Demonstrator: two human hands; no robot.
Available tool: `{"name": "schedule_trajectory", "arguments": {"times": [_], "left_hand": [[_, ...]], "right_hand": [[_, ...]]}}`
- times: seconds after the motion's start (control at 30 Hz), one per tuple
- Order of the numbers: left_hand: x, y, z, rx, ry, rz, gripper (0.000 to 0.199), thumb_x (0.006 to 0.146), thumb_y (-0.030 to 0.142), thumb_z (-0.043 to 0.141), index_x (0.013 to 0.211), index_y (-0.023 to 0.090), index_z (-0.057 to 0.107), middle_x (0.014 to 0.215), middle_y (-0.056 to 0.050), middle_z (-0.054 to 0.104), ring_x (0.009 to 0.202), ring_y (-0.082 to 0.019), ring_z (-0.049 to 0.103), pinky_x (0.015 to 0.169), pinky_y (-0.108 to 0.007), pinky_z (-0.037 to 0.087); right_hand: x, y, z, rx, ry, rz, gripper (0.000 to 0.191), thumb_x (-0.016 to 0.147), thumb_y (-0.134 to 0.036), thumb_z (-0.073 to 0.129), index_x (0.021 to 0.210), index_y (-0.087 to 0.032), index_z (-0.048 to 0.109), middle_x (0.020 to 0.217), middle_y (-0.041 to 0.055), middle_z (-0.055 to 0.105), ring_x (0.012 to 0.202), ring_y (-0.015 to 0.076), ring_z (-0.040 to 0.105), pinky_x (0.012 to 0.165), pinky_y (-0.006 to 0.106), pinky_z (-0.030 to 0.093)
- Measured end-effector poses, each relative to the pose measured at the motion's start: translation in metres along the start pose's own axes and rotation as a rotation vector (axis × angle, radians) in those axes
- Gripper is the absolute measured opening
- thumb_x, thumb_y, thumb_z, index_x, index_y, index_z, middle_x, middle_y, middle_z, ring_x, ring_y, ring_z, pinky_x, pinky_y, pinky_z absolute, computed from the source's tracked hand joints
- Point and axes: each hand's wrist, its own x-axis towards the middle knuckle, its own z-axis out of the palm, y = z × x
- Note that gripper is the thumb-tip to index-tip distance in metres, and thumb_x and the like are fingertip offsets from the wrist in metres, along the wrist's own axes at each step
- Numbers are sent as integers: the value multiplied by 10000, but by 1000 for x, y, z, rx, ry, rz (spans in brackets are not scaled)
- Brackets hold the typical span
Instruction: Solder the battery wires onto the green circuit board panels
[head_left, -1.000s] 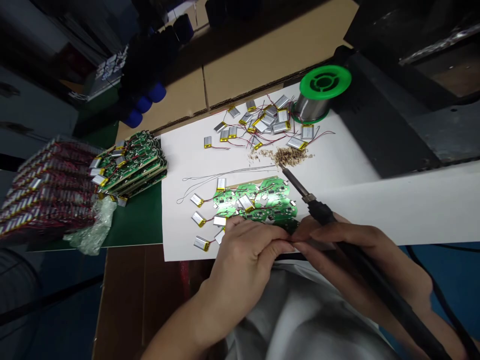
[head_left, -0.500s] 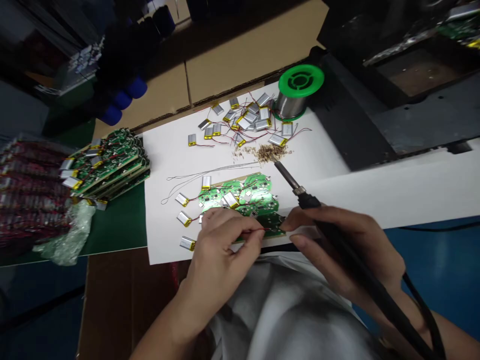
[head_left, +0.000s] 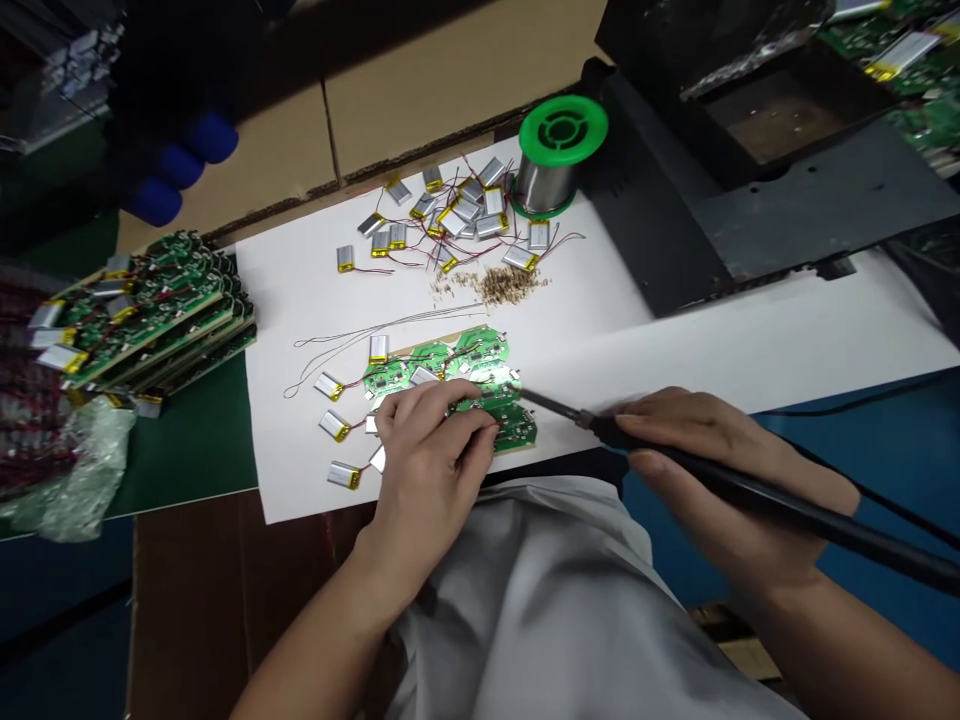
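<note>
Smooth white sheet (head_left: 600, 345) across your middle frame. Right hand (head_left: 772, 465), lower right, is wrapped round the slim black soldering iron (head_left: 862, 535). Left hand's (head_left: 424, 455) curled over your glossy, scalloped green circuit panel (head_left: 487, 348), centre; can't tell what it's gripping.

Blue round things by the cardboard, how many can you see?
3, in a slanting row at upper left: the highest blue rounded end beside flat brown cardboard, the middle one, and the lowest one. More may hide in the dark.
</note>
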Motion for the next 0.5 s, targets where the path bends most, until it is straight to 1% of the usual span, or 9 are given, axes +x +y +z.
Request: {"name": "schedule_trajectory", "arguments": {"times": [0.13,0.27,0.4,0.5], "left_hand": [[1,2,-1,6,-10,-19,141,980,131,670,913,248,710,1154,-30,753,1116,-255,661,1017,-470,387],[3,4,-2,20,-39,-44,155,975,124,665,897,249,712,1162,-26,747,1124,-261,650,1006,-476,381],[5,6,-3,41,-63,-38,154,967,117,668,891,244,710,1167,-29,740,1114,-263,650,975,-468,373],[6,7,-4,63,-80,-29,158,971,112,658,887,237,705,1168,-30,735,1126,-264,651,961,-459,357]], "right_hand": [[3,-3,-1,109,-45,-44,487,825,17,696,1176,-298,816,830,35,771,782,241,757,696,413,645],[3,-4,1,98,-55,-66,431,821,-5,699,1137,-270,825,809,45,771,769,242,757,689,422,651],[4,-3,0,68,-70,-111,431,821,-15,699,1152,-263,821,802,53,768,778,237,760,691,400,649],[5,-3,1,52,-68,-159,466,811,4,684,1166,-268,814,785,45,751,730,226,743,683,407,660]]}}
